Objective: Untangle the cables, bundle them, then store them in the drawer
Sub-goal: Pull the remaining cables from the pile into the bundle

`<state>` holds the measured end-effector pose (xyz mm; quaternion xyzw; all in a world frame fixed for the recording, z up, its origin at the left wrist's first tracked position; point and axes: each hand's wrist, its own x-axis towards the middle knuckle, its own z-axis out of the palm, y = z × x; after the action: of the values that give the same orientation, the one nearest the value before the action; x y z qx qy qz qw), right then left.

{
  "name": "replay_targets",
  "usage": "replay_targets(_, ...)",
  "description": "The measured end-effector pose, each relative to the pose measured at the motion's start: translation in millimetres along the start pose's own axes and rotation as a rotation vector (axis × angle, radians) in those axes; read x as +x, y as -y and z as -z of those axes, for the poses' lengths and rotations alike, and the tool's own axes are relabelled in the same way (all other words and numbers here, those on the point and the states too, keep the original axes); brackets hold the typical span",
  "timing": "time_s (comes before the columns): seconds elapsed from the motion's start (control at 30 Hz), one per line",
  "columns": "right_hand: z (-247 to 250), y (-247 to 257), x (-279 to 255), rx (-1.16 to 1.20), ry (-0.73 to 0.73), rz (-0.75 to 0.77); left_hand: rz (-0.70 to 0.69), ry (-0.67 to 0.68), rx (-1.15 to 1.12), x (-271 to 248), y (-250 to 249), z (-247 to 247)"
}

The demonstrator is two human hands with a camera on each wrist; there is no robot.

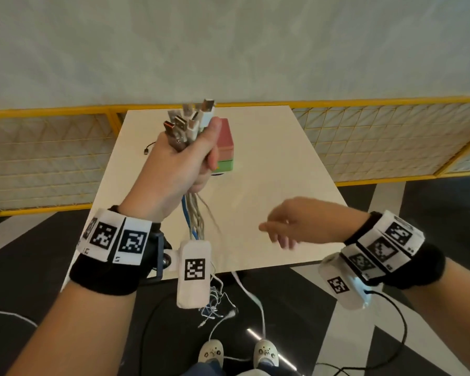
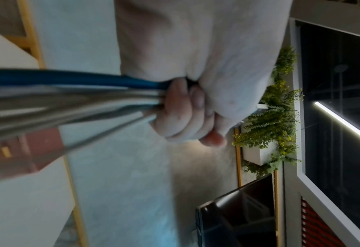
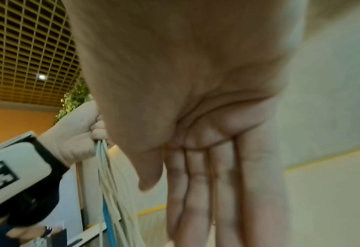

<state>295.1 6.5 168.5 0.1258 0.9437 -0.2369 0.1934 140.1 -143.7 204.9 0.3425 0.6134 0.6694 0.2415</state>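
Nearest the head camera is the left wrist, banded with black-and-white markers, and just beyond it the left hand [image 1: 185,161] raised over the table's near edge. Its fingers [image 2: 181,115] are curled tight round the cables [image 1: 197,213], gripping them just below their plugs. The USB connectors [image 1: 190,120] fan upward out of the fist, while the cords, mostly pale with one blue, hang straight down past the table edge and end in a loose snarl near the floor (how knotted that lower end is cannot be judged from here).

The right hand [image 1: 291,226] hovers to the side over the table, apart from the cords, palm open and fingers [image 3: 198,192] straight and close together, holding nothing.

Behind the fist, on the table [image 1: 282,164], stands a small drawer box [image 1: 225,147] with a pink upper part and a green lower one; whether a drawer is open is hidden by the hand. One dark cable end [image 1: 148,149] lies on the table to the left. A yellow mesh railing [image 1: 377,139] runs behind.

The plug ends look gathered, so the step in hand seems to be straightening before bundling. The next move probably calls for the free hand to comb down the hanging strands, loosen the snarl, then coil.
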Motion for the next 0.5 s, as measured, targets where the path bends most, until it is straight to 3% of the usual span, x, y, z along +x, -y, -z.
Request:
replay_targets(0.07, 8, 4, 2, 0.056, -0.272, 0.129, -0.033, 0.107, 0.013, 0, -2, -8)
replay_targets(0.13, 10, 14, 6, 0.200, -0.361, 0.273, -0.115, 0.185, 0.184, 0, -1, -17)
replay_targets(0.2, 6, 27, 14, 0.336, -0.310, 0.391, -0.116, 0.197, 0.309, 2, -1, -25)
replay_targets(0.3, -7, 42, 29, 0.546, -0.242, 0.514, -0.113, 0.122, 0.285, 9, 2, -32)
replay_targets(0.4, -16, 48, 41, 0.764, -0.220, 0.535, -0.055, 0.030, 0.077, 17, 9, -28)
replay_targets(0.5, -21, 50, 52, 0.903, -0.263, 0.551, 0.081, 0.102, -0.173, 16, 19, -23)
